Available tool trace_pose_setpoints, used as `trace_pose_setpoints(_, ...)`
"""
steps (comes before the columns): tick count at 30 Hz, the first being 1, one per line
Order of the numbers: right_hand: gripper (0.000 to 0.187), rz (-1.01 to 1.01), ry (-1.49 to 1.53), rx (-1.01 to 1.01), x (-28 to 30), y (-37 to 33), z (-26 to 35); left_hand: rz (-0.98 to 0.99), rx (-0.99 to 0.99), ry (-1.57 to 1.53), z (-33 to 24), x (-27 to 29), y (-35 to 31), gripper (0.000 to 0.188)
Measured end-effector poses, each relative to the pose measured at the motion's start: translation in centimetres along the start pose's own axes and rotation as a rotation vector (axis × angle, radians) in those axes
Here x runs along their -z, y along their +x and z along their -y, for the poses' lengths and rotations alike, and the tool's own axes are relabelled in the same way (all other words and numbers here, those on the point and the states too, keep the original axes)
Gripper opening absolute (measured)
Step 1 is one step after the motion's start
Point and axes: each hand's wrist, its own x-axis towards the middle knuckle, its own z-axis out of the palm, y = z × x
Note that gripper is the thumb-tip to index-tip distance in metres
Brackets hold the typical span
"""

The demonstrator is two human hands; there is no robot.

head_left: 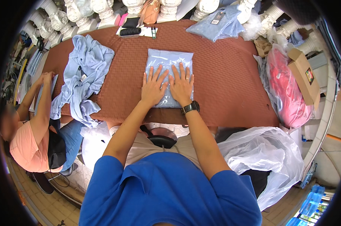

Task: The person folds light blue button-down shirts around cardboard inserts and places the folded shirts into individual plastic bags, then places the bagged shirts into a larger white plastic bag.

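A folded light blue garment in a clear plastic bag (166, 60) lies flat in the middle of the brown table (223, 83). My left hand (153, 86) and my right hand (181, 86) rest side by side on the bag's near half, palms down, fingers spread and pressing on it. A black watch (189, 107) is on my right wrist. Neither hand grips anything.
A heap of loose light blue shirts (82, 77) lies at the table's left. Another bagged blue garment (217, 24) sits far right. Black items and white paper (134, 31) lie at the far edge. A person in a pink top (25, 147) sits left. Clear plastic bags (264, 154), a red bagged bundle (287, 90) and a cardboard box (304, 75) stand right.
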Motion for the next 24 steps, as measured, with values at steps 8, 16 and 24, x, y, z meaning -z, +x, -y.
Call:
trace_pose_setpoints(8,0.050,0.135,0.390,-0.571,1.8,3.6,-6.9,-0.065,0.623,-0.509,6.5,1.9,5.5,0.064)
trace_pose_setpoints(16,0.035,0.243,0.370,-0.660,2.1,4.7,-5.4,0.007,0.618,-0.217,8.9,0.4,7.8,0.033)
trace_pose_setpoints(24,0.024,-0.010,0.403,-0.400,-0.6,5.3,-9.0,-0.175,0.438,-0.289,10.0,0.0,7.5,0.017)
